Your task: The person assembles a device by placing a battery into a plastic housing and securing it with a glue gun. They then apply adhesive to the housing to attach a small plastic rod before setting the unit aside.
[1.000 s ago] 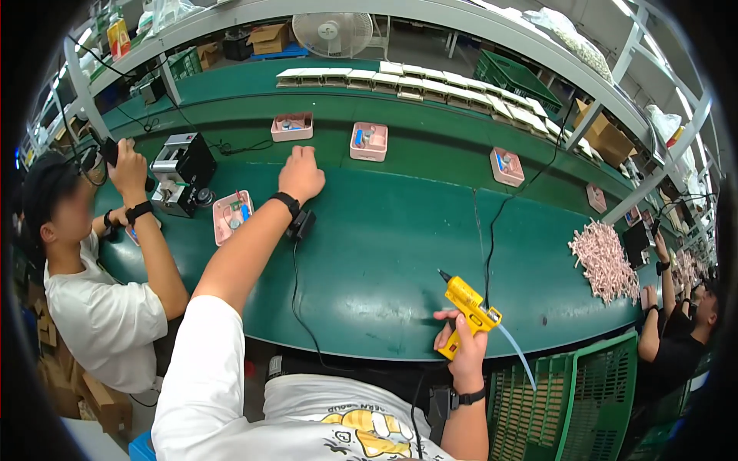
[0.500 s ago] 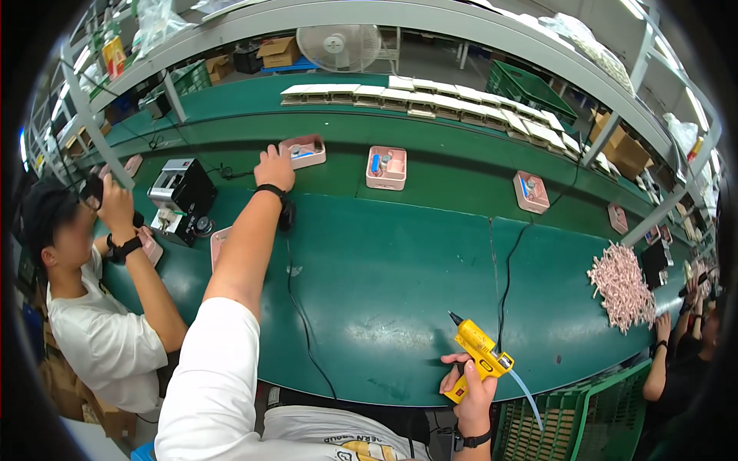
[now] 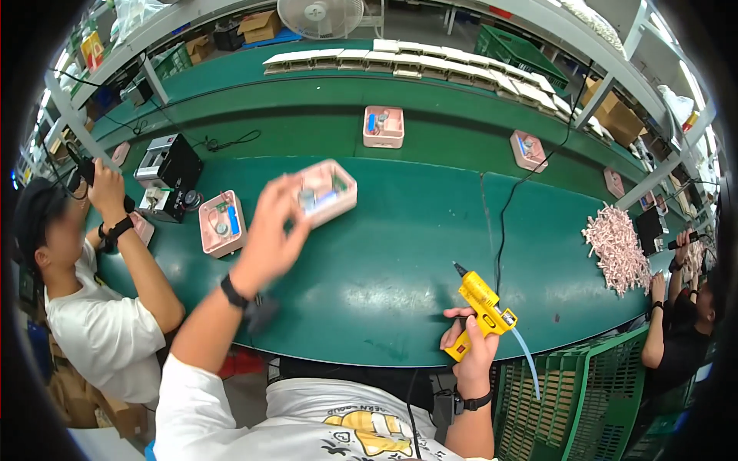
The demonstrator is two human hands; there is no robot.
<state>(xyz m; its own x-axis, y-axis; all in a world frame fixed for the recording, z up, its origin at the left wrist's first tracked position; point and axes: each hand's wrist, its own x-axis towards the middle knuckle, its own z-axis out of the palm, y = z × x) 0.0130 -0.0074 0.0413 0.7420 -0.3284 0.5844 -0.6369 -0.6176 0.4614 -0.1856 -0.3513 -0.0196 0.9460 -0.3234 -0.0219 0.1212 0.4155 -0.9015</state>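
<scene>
My left hand (image 3: 275, 229), a little blurred, grips the left side of a pink plastic box (image 3: 347, 201) above the green table. Inside that open box a blue part and a round silvery part show, smeared by motion. In my right hand (image 3: 470, 343) is a yellow hot glue gun (image 3: 481, 301), its dark nozzle pointing up and left and a translucent glue stick hanging from its back. Left of my left hand, another open pink box (image 3: 214, 238) with a blue cylinder and wires in it rests on the table.
More pink boxes (image 3: 383, 141) sit along the green belt beyond. A black-and-silver machine (image 3: 171, 173) stands at left, near a co-worker (image 3: 100, 315). A heap of small pink parts (image 3: 615, 250) lies at right, above a green crate (image 3: 569, 392). White panels (image 3: 430, 65) line the back.
My left hand has drawn the pink box off the belt, toward me and slightly right. The glue gun stays in my right hand. The view has tilted a little.
</scene>
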